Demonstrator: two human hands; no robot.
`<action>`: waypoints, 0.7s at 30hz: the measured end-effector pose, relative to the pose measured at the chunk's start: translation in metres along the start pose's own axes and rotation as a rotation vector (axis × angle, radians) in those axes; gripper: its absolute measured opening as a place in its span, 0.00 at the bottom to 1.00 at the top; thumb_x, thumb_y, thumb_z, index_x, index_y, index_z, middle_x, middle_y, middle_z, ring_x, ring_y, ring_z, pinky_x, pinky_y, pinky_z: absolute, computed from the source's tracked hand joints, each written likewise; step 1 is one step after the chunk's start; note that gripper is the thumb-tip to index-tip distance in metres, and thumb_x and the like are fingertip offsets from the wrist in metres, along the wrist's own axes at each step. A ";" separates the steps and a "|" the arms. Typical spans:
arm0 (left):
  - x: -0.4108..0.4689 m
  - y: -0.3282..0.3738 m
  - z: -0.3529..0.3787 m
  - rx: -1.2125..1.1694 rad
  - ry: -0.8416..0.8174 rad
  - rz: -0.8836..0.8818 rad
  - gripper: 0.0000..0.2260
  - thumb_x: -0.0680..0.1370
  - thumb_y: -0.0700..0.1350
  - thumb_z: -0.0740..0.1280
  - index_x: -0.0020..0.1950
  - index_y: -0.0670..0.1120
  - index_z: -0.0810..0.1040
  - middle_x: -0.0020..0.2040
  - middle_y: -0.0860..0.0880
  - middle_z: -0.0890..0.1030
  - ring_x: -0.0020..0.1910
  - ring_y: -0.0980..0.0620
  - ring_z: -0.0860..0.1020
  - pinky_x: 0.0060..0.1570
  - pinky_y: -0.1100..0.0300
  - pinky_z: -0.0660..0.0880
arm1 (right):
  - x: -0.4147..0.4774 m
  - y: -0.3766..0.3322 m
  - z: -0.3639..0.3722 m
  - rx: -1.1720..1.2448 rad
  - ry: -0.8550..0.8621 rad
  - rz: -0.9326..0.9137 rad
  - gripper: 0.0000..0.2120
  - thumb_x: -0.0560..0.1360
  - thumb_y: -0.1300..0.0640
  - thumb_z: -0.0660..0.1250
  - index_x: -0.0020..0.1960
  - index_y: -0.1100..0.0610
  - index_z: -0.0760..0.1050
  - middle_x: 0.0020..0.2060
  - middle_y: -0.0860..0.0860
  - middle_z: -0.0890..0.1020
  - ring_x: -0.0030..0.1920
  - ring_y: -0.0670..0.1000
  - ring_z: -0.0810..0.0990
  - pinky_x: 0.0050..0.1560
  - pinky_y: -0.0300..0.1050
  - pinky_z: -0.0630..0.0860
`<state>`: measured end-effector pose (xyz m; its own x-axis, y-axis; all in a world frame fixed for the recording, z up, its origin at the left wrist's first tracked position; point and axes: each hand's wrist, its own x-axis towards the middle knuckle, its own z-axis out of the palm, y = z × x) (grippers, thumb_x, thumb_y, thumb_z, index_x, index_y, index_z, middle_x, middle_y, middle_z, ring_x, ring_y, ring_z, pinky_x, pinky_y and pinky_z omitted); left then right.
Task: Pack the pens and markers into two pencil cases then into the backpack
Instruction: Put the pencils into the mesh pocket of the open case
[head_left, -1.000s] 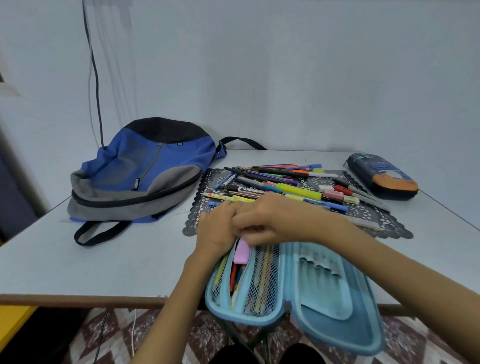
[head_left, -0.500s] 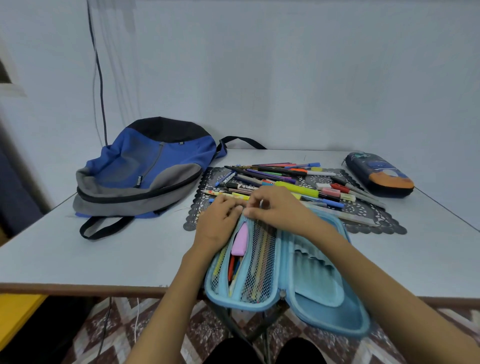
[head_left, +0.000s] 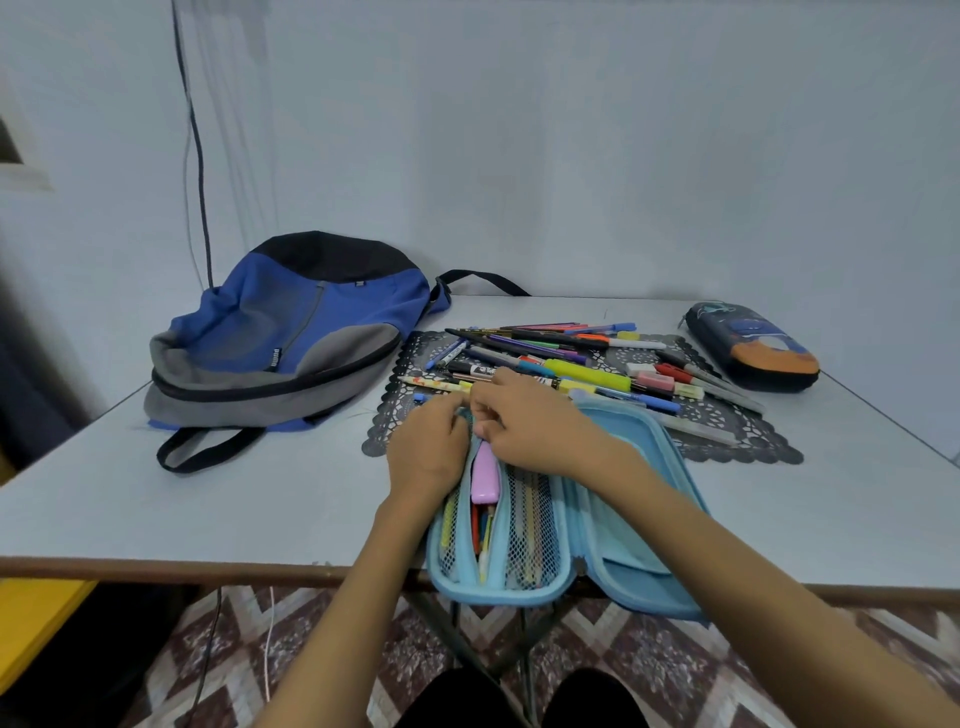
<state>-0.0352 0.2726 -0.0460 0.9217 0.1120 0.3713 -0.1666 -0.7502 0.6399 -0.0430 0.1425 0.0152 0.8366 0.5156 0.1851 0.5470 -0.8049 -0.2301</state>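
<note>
**Hands close at the far end of the open case**

Since the earlier frame the blue case (head_left: 566, 525) has slid farther onto the desk (head_left: 208, 499), though its near end overhangs the edge. Left hand (head_left: 427, 451) and right hand (head_left: 524, 421) pinch its mesh pocket's far end, fingers clenched there. Loose pens (head_left: 561, 358) lie beyond; backpack (head_left: 291, 338) far left, dark case (head_left: 753, 345) far right, with bare desk between.

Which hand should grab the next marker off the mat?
Right, probably. The right hand lies nearest the loose pens and markers on the black lace mat. The left hand sits on the light blue pencil case mesh pocket, steadying it.
</note>
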 end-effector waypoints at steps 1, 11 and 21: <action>0.000 0.000 0.000 0.006 0.002 0.001 0.12 0.79 0.39 0.59 0.56 0.48 0.80 0.49 0.44 0.82 0.48 0.42 0.76 0.39 0.55 0.63 | 0.000 -0.002 0.001 0.004 0.002 0.003 0.07 0.77 0.58 0.61 0.42 0.52 0.65 0.46 0.51 0.68 0.47 0.52 0.69 0.42 0.46 0.66; 0.000 0.003 0.000 0.009 -0.002 0.004 0.13 0.79 0.45 0.57 0.57 0.47 0.80 0.53 0.46 0.82 0.51 0.42 0.77 0.43 0.52 0.70 | -0.001 -0.006 0.000 0.070 -0.024 0.029 0.11 0.73 0.61 0.60 0.35 0.51 0.63 0.42 0.51 0.67 0.47 0.53 0.68 0.41 0.46 0.64; 0.002 0.002 0.001 0.018 -0.059 -0.012 0.10 0.80 0.43 0.59 0.55 0.48 0.79 0.56 0.46 0.81 0.53 0.42 0.77 0.48 0.50 0.71 | -0.003 -0.011 0.000 0.151 -0.024 0.035 0.06 0.69 0.63 0.64 0.35 0.63 0.70 0.33 0.58 0.74 0.35 0.54 0.68 0.37 0.55 0.70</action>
<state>-0.0332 0.2707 -0.0439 0.9428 0.0826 0.3230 -0.1496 -0.7609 0.6314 -0.0513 0.1502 0.0172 0.8548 0.4963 0.1516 0.5142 -0.7704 -0.3770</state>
